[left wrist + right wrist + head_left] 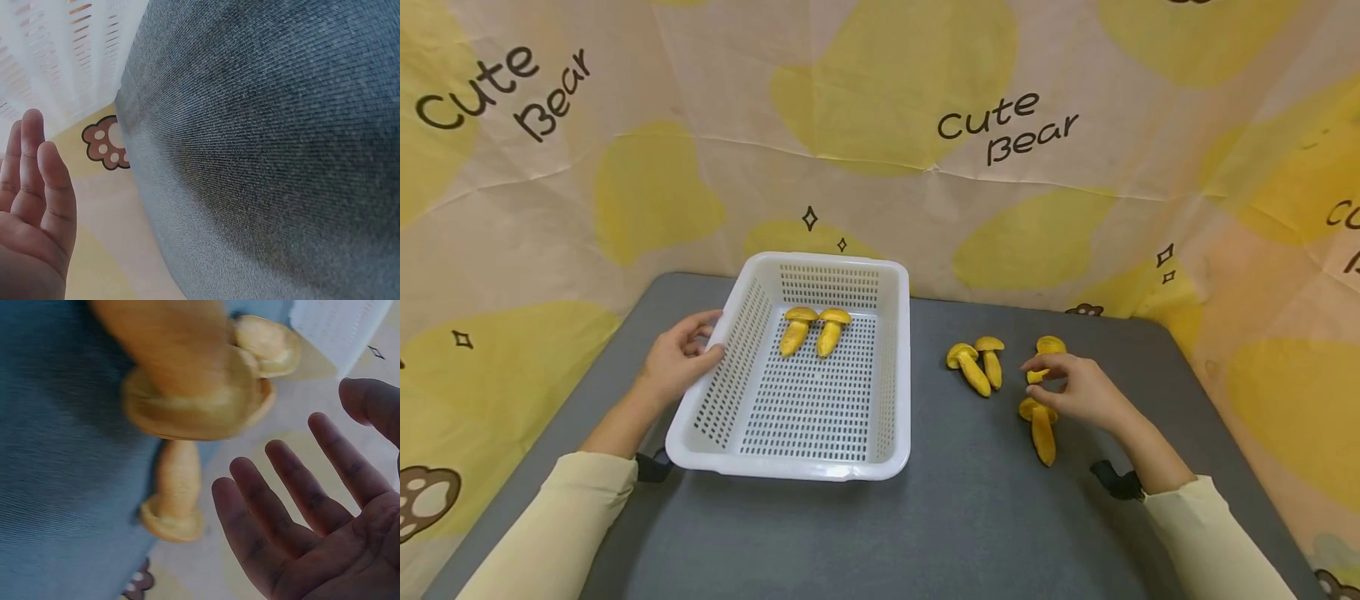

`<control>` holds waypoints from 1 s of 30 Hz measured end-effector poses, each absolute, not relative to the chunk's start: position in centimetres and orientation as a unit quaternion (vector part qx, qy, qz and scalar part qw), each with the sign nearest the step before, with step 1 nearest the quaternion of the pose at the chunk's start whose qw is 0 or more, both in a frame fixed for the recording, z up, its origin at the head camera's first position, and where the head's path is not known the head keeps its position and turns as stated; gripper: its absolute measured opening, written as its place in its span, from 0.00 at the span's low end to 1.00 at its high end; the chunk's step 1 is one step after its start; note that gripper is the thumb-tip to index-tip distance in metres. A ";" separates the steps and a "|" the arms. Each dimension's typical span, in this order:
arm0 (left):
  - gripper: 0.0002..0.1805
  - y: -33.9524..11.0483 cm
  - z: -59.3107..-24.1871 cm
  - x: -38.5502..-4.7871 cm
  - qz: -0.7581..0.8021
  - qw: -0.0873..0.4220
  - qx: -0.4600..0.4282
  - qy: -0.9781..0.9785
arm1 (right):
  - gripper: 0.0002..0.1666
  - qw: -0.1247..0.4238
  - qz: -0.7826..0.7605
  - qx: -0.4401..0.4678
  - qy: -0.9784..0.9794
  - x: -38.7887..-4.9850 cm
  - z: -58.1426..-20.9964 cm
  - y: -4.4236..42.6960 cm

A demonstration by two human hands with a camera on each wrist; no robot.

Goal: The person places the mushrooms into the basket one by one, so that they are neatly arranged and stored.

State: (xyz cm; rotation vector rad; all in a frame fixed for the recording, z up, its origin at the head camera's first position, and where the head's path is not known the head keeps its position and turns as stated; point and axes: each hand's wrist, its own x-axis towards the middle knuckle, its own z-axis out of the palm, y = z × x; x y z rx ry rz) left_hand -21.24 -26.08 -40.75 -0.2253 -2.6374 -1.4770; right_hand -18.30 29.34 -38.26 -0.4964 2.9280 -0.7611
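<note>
A white perforated plastic basket (820, 465) stands left of centre in the head view, with two yellow mushrooms (796, 332) lying inside near its far end. At the basket's left side, my left hand (677, 358) has its thumb and fingertips by the rim. The left wrist view shows its fingers (32, 162) fairly straight beside the basket wall. My right hand (1078, 390) hovers over the loose mushrooms at right, fingers spread and nothing held. Below it lies one mushroom (1042, 429); another mushroom (1051, 344) is partly hidden behind the fingers.
Two more mushrooms (973, 368) lie side by side between the basket and my right hand. Everything rests on a dark grey table (790, 542). A printed cloth (880, 125) hangs behind the table and along its sides.
</note>
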 end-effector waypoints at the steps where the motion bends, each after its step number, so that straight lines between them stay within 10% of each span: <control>1: 0.30 -26.1 -40.7 -21.2 -0.487 0.054 -0.074 -0.869 | 0.17 0.040 -0.246 -0.161 0.955 -18.2 -38.6 29.5; 30: 0.29 -26.1 -40.7 -21.2 -0.484 0.055 -0.076 -0.870 | 0.07 0.060 -0.230 -0.183 0.954 -18.7 -42.1 30.3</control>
